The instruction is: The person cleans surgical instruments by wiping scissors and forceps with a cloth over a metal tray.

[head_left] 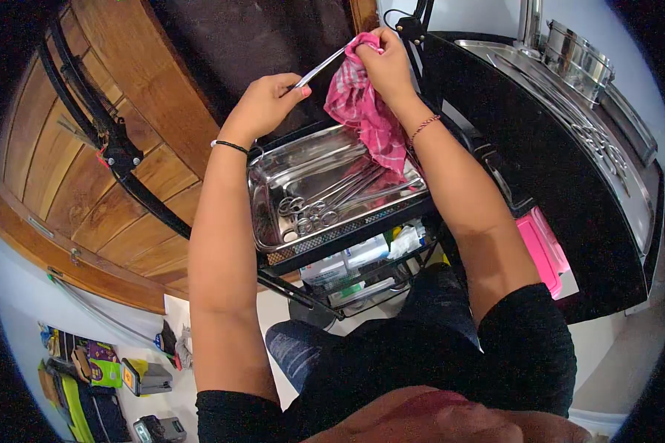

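My left hand [272,102] is closed round one end of a long, slim metal surgical instrument [321,71], held slanting up to the right above the tray. The other end runs into a pink checked cloth [355,96], which my right hand [386,68] grips around it. The cloth hangs down over the right part of a shiny metal tray [273,164]. Several ring-handled instruments [318,213] lie in that tray, their finger loops toward me and their far ends partly hidden by the cloth.
The tray rests on a black trolley [295,260] with packets on its lower shelf. To the right, a black-topped counter [569,244] bears a long metal tray [646,221] of instruments and a round steel container [578,63]. A wooden door [96,177] stands left.
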{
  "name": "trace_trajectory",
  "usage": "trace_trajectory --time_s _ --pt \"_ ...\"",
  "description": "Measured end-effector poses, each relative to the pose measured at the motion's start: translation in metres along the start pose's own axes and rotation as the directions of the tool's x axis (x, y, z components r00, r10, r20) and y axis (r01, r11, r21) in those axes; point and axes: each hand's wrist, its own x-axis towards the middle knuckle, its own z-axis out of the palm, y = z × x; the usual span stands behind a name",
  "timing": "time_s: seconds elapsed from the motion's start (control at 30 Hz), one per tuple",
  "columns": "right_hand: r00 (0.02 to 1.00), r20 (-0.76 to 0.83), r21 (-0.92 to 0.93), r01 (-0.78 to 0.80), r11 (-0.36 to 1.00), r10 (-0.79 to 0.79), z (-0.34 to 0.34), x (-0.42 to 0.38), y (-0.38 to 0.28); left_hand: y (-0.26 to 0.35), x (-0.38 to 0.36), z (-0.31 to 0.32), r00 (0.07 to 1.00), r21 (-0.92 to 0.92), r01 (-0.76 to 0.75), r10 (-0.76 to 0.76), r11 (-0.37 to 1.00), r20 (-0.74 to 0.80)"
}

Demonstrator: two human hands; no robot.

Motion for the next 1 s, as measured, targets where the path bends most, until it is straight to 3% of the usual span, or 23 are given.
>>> trace_trajectory --time_s 0.1,0.27,0.43,0.57,0.73,1.0 --pt "0.997 -0.004 -0.011 0.081 0.997 -0.081 0.001 -0.001 -0.002 0.001 0.000 -0.001 1.000 0.025 -0.003 0.003 1.000 -0.002" --pt "0.999 0.017 -0.032 0.042 0.999 -0.041 0.002 -0.003 -0.002 -0.003 0.001 0.002 1.000 -0.045 0.001 -0.002 0.999 -0.026" --pt "0.981 0.173 0.005 -0.092 0.996 0.090 0.004 -0.009 -0.010 0.004 0.003 0.003 0.998 -0.097 0.024 -0.030 0.995 -0.063" --pt "0.928 0.374 -0.296 0.119 0.948 0.000 0.015 -0.022 -0.009 0.017 0.002 0.008 0.971 -0.139 0.016 -0.049 0.990 -0.235" --pt "0.866 0.481 -0.297 0.307 0.904 -0.137 0.024 -0.039 -0.030 -0.001 0.007 0.010 0.970 -0.114 -0.068 0.039 0.991 -0.238" --pt "0.895 0.439 -0.275 0.214 0.937 -0.076 0.018 -0.031 -0.028 0.003 0.003 -0.003 0.977 -0.212 0.072 -0.111 0.975 -0.181"
